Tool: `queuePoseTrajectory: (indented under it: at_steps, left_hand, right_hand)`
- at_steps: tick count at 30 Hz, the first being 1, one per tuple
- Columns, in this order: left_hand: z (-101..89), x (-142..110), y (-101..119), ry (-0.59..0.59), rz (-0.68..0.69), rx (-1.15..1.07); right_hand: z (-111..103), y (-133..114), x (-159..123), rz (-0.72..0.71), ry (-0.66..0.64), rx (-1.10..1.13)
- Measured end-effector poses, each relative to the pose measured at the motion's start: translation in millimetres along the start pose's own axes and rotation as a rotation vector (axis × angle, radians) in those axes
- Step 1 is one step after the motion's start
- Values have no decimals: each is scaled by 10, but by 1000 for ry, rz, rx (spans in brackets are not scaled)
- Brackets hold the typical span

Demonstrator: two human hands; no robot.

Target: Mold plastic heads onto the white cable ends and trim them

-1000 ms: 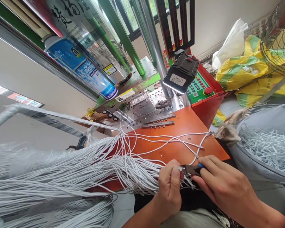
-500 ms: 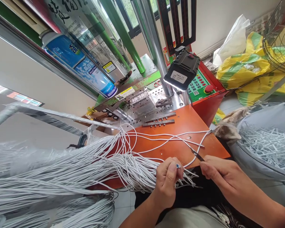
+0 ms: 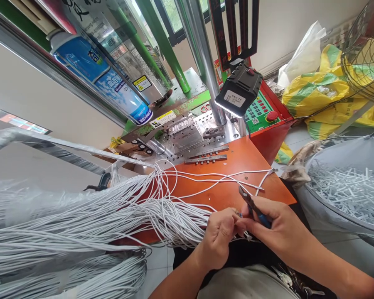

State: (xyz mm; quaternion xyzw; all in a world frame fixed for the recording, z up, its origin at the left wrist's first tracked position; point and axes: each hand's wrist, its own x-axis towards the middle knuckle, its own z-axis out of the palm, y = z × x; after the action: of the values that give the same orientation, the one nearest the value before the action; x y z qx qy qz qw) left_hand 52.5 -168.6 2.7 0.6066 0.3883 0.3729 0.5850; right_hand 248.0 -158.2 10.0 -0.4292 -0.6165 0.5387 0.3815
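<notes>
My left hand (image 3: 220, 236) is closed above the table's front edge, pinching a small blue-and-metal piece (image 3: 238, 214) at its fingertips. Most of that piece is hidden by the fingers. My right hand (image 3: 277, 222) is wrapped round a pair of nippers (image 3: 252, 203) with blue handles, their dark jaws pointing up and left. The fingertips of both hands meet or nearly meet at the small piece. Beside and behind my left hand lies a thick bundle of white cables (image 3: 180, 218), its ends reaching under the hands. A few separate cables (image 3: 202, 177) stretch across the orange tabletop (image 3: 218, 191).
A press machine with a metal mould plate (image 3: 187, 139) stands behind the table. Two toothed metal bars (image 3: 207, 158) lie at its edge. A black work lamp (image 3: 238, 91) hangs by the steel column. At right is a bin of white scraps (image 3: 345, 187); a spray can (image 3: 102, 79) is upper left.
My right hand has moved left to my left hand, and the nippers now point upward with their blue handle showing. The view has shifted slightly.
</notes>
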Motion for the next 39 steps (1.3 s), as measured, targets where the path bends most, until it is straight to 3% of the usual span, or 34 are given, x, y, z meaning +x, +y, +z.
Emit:
queuePoseTrajectory:
  at_steps: [3,6,11,14,18,20,22,27,29,34,39]
  left_hand:
    - [-55,2,72,-83,13,120]
    - [-73,-9,98,-138,19,226]
    - [-8,-40,49,26,-155,-90]
    - [10,-39,70,-17,-221,-191]
    - [-6,-49,116,34,-182,-231]
    - [-18,-70,110,58,-148,-186]
    - [-29,-98,88,93,-139,-115]
    - [-35,-133,78,184,-118,34]
    - [-20,-125,98,174,-63,126]
    - [45,-108,104,198,104,444]
    - [45,-75,93,167,113,420]
  right_hand:
    - [-43,0,28,145,-94,139]
    - [-58,10,19,173,-58,133]
    - [-38,-6,4,152,64,118]
    - [-7,10,42,177,136,246]
    - [52,94,98,362,51,445]
    - [65,129,83,411,4,438]
    - [54,148,23,341,12,263]
    - [0,181,-202,-244,148,-476]
    - [1,198,-247,-393,190,-710]
    - [5,196,-232,-518,229,-956]
    - [-54,200,-226,-533,220,-931]
